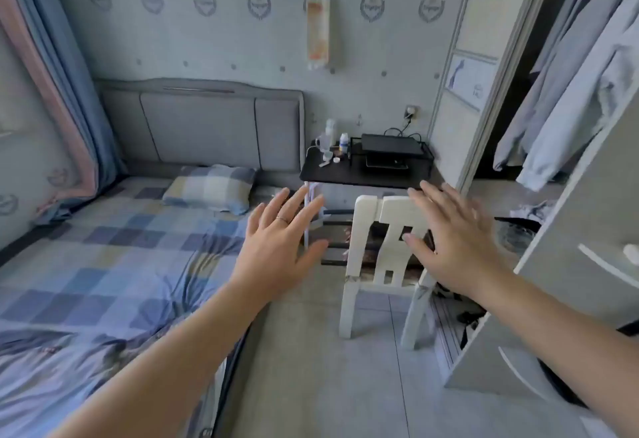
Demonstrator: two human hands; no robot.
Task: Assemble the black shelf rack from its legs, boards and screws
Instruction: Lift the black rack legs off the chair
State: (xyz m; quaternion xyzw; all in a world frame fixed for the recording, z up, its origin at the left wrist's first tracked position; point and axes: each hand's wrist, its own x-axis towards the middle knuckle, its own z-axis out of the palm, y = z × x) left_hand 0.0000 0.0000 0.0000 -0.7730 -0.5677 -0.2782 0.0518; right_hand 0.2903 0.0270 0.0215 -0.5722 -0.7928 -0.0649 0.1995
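A small black shelf rack [392, 150] stands on the right part of a black bedside table [332, 173] against the far wall, with dark devices on and under its board. My left hand [281, 240] is stretched out in the air with fingers spread, holding nothing, a ring on one finger. My right hand [449, 240] is likewise spread and empty, hovering over the back of a white chair [366, 265]. Both hands are well short of the rack. No loose legs, boards or screws are visible.
A bed [103, 265] with a checked blue sheet and pillow fills the left. Bottles [330, 137] stand on the table's left part. An open wardrobe door [570, 265] and hanging clothes [570, 92] are at the right. Grey tiled floor [328, 368] lies between bed and wardrobe.
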